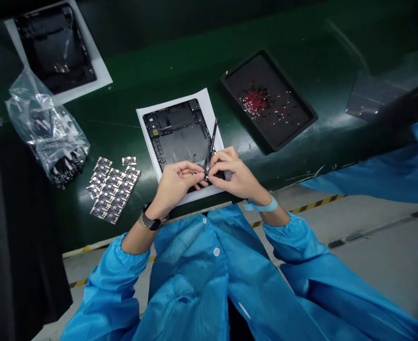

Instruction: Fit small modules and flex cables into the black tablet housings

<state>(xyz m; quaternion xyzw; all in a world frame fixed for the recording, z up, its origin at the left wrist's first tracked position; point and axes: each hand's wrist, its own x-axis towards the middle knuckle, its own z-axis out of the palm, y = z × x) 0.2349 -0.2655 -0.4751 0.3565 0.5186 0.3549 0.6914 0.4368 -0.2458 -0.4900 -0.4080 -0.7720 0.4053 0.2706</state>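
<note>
Both hands meet over the lower edge of a black tablet housing [183, 142], which lies open side up on a white sheet [209, 102]. A black flex cable [212, 142] with small print sticks up from between the fingertips. My right hand [235, 173] is closed in a pinch at the cable's lower end. My left hand [182, 182] pinches a tiny part right beside it, thumb against forefinger; the fingers mostly hide this part. Left of the housing, small circuit boards [114, 192] lie in a stacked block, with several loose ones around it.
A clear plastic bag [45, 123] of black flex cables lies at the left, below a second tablet housing [56, 47] on paper. A black tray [283, 123] at the right holds tiny red, black and white pieces. Another person's blue sleeve [372, 177] shows at far right.
</note>
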